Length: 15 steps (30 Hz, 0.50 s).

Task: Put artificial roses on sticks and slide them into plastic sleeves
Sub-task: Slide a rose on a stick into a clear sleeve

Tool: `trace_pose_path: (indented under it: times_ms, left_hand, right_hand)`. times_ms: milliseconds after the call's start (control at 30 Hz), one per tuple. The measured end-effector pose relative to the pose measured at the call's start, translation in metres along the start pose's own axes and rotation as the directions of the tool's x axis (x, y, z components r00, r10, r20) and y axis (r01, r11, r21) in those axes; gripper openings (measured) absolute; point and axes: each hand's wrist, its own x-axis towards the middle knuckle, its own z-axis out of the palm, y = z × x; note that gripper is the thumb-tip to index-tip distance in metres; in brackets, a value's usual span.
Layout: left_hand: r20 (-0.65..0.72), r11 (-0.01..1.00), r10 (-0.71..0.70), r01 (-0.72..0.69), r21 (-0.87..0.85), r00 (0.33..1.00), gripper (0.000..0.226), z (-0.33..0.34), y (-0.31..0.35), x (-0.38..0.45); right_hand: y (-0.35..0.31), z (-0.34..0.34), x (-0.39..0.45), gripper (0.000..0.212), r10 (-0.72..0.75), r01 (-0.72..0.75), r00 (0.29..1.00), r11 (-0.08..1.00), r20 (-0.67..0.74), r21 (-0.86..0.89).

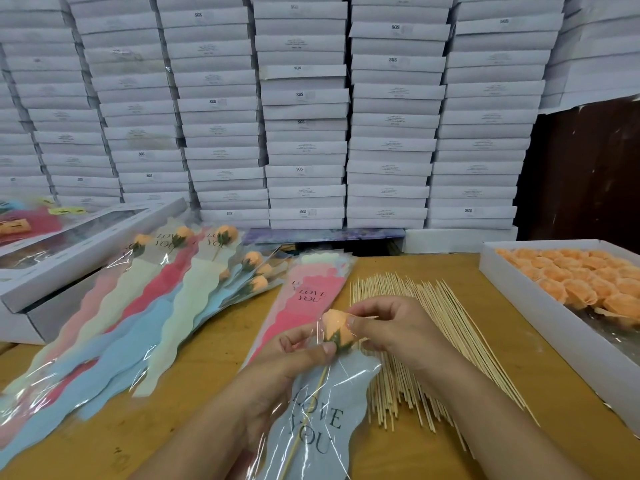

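Both hands engaged near the desk's front edge: left hand (294, 362) pinches the rose (337, 332) at its green base, stick (304, 431) inside the grey sleeve (322, 420); right hand (391, 330) grips the sleeve mouth beside the bloom. Recommend holding the mouth open and easing petals in without creasing.

We have little open desk (194, 403): one bare strip in front of us, between the fanned sleeves (114, 327) on the left and the sticks (426, 344) on the right, and both hands sit in it. Another bare strip runs between the sticks and the rose tray (540, 317). Stacked boxes (304, 109) wall off the back edge, and a windowed box (83, 244) blocks the far left corner.
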Motion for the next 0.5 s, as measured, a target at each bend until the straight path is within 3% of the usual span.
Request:
trace_pose_path:
  times_ms: [67, 500]
  left_hand:
    - [-0.002, 1.000, 0.008, -0.008, 0.005, 1.000, 0.032, -0.0008, 0.0008, 0.0014]
    - [-0.032, 1.000, 0.003, -0.003, 0.011, 0.999, 0.035, -0.0017, -0.0005, 0.0018]
  right_hand:
    - [0.0000, -0.0002, -0.0002, 0.008, 0.001, -0.001, 1.000, 1.000, -0.004, -0.014]
    - [-0.0042, 0.0011, -0.0051, 0.020, -0.093, 0.098, 0.990, 0.994, 0.108, -0.041]
